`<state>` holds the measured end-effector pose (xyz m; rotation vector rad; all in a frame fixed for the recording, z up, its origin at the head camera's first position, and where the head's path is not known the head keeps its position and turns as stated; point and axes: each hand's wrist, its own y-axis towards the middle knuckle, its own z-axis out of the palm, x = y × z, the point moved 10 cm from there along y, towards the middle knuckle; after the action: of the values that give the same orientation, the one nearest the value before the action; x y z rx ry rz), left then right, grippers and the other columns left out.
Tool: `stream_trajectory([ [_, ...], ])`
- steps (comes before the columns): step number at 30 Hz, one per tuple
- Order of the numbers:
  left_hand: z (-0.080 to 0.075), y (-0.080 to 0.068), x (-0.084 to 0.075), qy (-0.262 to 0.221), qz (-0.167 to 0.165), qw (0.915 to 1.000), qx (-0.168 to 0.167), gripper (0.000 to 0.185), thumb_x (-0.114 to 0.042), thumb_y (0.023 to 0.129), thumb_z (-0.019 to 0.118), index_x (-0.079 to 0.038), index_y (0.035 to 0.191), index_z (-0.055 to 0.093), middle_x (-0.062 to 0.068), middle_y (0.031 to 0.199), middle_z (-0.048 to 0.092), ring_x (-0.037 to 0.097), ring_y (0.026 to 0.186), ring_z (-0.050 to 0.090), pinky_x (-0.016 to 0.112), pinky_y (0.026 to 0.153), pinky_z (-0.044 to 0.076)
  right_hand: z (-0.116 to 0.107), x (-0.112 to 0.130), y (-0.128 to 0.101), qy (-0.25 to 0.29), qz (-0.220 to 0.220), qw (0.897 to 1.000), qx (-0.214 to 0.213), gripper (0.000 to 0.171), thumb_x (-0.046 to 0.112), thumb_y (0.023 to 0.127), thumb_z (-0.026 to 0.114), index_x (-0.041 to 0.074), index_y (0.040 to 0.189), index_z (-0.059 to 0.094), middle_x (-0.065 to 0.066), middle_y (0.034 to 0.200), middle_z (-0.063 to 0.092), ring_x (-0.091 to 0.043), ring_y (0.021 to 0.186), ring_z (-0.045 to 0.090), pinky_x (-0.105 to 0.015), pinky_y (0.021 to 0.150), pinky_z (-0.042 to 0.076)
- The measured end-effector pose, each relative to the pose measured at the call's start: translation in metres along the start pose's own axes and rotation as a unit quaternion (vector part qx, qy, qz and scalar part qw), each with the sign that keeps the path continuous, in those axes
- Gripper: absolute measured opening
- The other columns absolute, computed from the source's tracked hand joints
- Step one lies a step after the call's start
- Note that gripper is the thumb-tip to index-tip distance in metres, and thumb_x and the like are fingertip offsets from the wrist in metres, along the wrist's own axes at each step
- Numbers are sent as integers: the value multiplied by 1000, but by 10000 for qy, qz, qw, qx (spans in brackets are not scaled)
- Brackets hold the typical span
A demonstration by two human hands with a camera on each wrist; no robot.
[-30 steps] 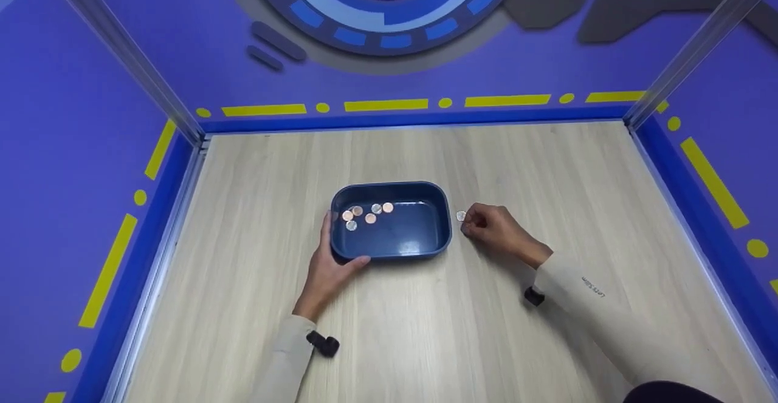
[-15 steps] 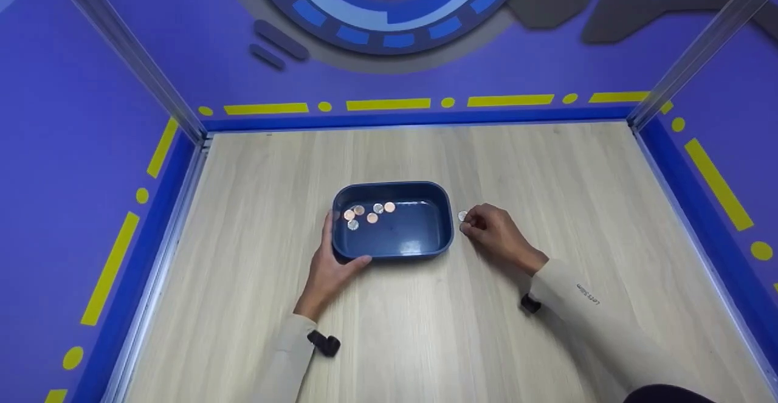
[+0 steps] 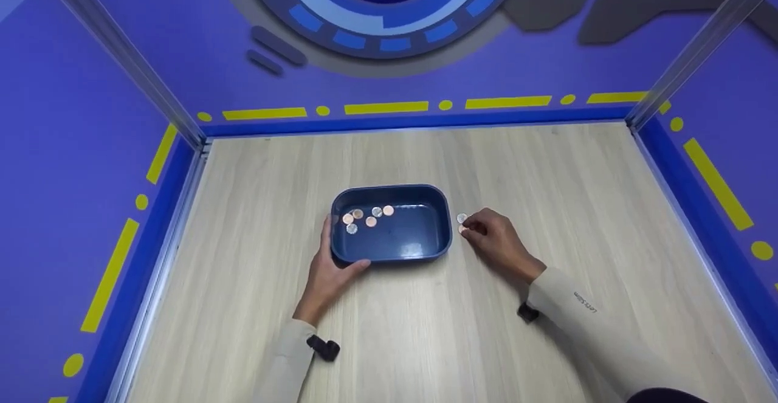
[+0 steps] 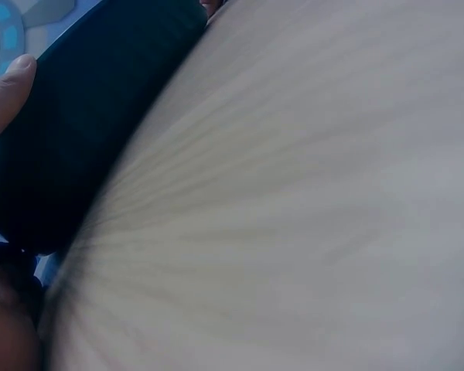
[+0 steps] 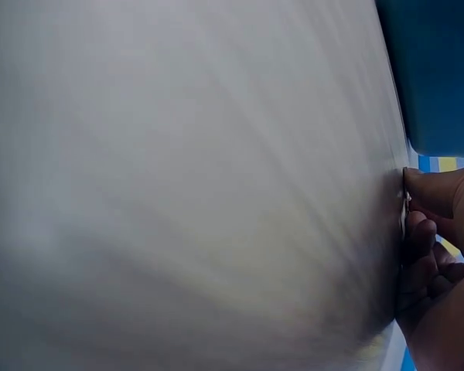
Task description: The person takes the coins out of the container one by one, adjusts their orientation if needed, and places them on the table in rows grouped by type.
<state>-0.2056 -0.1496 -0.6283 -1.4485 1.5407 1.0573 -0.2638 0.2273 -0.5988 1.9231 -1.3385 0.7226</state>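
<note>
In the head view, my left hand (image 3: 328,281) grips the near left corner of a dark blue rectangular container (image 3: 395,259), thumb at the front wall and fingers along the left side. Several copper and silver coins lie inside, among them a copper coin (image 3: 371,222) and a silver coin (image 3: 352,228). To the container's right, my right hand (image 3: 499,239) is down at the tabletop with curled fingers, thumb and fingertips pinching at a copper coin (image 3: 462,229). Another silver coin (image 3: 462,217) lies just behind it, by the fingertips. The left wrist view shows my left thumb (image 4: 14,89) against the container's dark wall.
The wood-grain table (image 3: 401,330) carries the container near its middle. Purple walls with yellow marks, such as the back wall (image 3: 389,84), enclose it on three sides, with metal posts at the far corners.
My right hand has shifted slightly toward me, and the copper coin at its thumb now shows. The left hand and container have stayed put.
</note>
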Motion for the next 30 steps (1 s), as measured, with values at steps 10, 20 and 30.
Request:
stream_trajectory([
  [10,3,2,-6,-34,-12,9999,109,133,-45,82,98,-26,179,9,18,179,31,41,160,37,63,128,32,-14,6,2,534,326,9979,-148,10,4,97,84,0,105,82,-8,96,78,-14,84,65,-18,77,49],
  [20,-1,-1,-6,-27,0,10000,20,135,-42,80,99,-26,179,9,17,178,32,39,160,38,61,129,31,-26,44,29,630,-94,9978,-156,9,-2,97,80,-3,106,81,-10,92,77,-14,79,67,-17,74,52],
  [30,1,-1,0,-57,-110,9999,45,135,-40,80,100,-30,179,9,15,177,35,36,159,39,58,129,31,-10,80,57,579,-206,9966,556,15,7,101,79,-2,113,81,-9,105,77,-20,93,67,-26,79,54],
])
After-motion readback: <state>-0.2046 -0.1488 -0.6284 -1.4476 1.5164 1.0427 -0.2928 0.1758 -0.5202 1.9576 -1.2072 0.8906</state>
